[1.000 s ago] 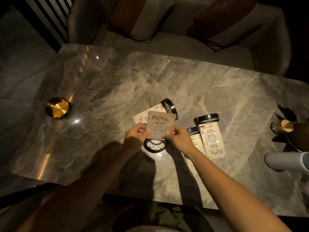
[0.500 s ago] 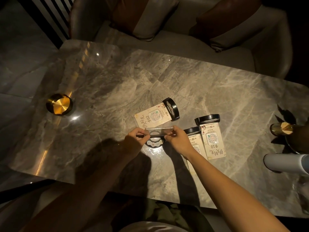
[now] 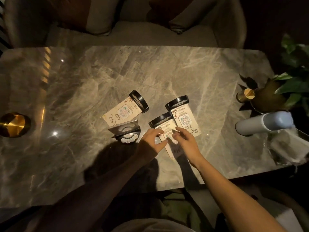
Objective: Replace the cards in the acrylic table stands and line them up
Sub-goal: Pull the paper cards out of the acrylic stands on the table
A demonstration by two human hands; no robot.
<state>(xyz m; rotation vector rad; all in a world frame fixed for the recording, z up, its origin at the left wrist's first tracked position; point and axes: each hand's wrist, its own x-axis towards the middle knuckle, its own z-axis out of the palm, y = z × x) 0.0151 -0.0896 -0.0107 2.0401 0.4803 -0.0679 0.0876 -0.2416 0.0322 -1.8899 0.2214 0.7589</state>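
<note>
Several acrylic card stands with black bases are on the marble table [image 3: 167,72]. One stand [image 3: 124,131] is upright at the centre left. A second stand [image 3: 123,111] lies flat behind it, its card marked 02. A third stand [image 3: 184,118] lies flat at the right, marked 10. A fourth stand [image 3: 164,127] lies flat between them, partly under my hands. My left hand [image 3: 150,142] and my right hand [image 3: 184,141] rest over its card, fingers spread and touching it. Neither hand has a firm hold that I can see.
A gold round object [image 3: 12,124] sits at the table's left edge. At the right stand a plant in a dark vase [image 3: 270,96], a small gold holder [image 3: 245,95] and a pale cylinder [image 3: 264,124] lying on its side. A cushioned sofa [image 3: 133,30] lies beyond the table.
Both hands let go of the stand they held upright at the centre; it now stands alone. The hands moved right onto the flat stand beside it. The view shifted right.
</note>
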